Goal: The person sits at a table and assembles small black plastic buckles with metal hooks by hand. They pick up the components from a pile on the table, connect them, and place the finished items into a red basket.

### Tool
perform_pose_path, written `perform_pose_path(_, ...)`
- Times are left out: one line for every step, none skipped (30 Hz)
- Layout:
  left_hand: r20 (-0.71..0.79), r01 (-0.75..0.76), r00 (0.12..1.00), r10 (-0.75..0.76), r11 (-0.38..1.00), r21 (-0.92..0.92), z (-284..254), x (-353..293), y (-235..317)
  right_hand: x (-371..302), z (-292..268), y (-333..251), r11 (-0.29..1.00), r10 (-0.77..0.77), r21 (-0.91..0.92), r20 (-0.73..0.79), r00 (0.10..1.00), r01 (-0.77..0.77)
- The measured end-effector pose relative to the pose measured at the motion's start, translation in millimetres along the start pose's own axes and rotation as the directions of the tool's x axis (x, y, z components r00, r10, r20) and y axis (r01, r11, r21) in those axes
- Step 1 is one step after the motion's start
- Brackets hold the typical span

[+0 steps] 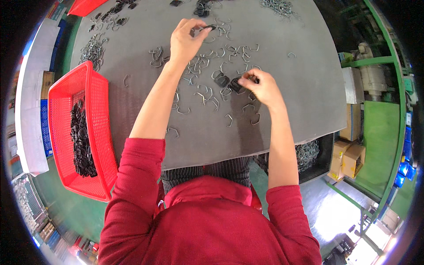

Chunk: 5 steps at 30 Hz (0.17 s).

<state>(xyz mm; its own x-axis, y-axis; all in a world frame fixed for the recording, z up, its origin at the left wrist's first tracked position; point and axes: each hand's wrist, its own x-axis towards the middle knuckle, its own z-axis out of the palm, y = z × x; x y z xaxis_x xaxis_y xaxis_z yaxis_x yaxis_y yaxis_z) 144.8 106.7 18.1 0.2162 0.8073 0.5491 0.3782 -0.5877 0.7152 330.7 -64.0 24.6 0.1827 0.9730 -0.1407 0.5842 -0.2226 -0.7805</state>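
My left hand (185, 40) reaches to the far middle of the grey table, its thumb and forefinger pinched on a small black piece (212, 27). Nearer and to the right, my right hand (264, 89) is closed, with its fingertips at a dark piece (237, 84); what exactly lies inside the fingers is partly hidden. Just left of these fingertips sits another black piece (221, 79). Bent silver wire hooks (207, 95) lie scattered between and around both hands.
A red plastic basket (100, 128) holding many black pieces (81, 141) stands at the table's left edge. Piles of wire hooks lie at the left (92, 51) and far right (278, 6) of the grey table (304, 88). Below the right edge is a dark crate (324, 154) with metal hooks.
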Motion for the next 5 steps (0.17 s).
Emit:
perform_pose_path(0.057,0.12,0.992,-0.115,0.989,-0.082,-10,-4,1,-1,10,-12,0.981,0.058,-0.183,-0.007,0.998,-0.058)
perform_pose_path(0.228,0.358,0.93,-0.288,0.847,-0.393,-20,-6,-4,-3,14,-24,0.925,0.112,-0.362,-0.033,0.993,-0.117)
perform_pose_path(0.437,0.573,0.819,-0.371,0.555,-0.603,-31,-8,-12,-2,13,-33,0.944,0.142,-0.302,0.008,0.99,-0.133)
perform_pose_path(0.644,0.721,0.682,-0.346,0.17,-0.672,-39,-11,-15,2,10,-29,0.972,0.146,-0.194,0.069,0.987,-0.13)
perform_pose_path(0.675,0.717,0.691,-0.256,0.125,-0.686,-45,-16,-13,8,7,-13,0.988,0.143,-0.085,0.132,0.981,-0.132)
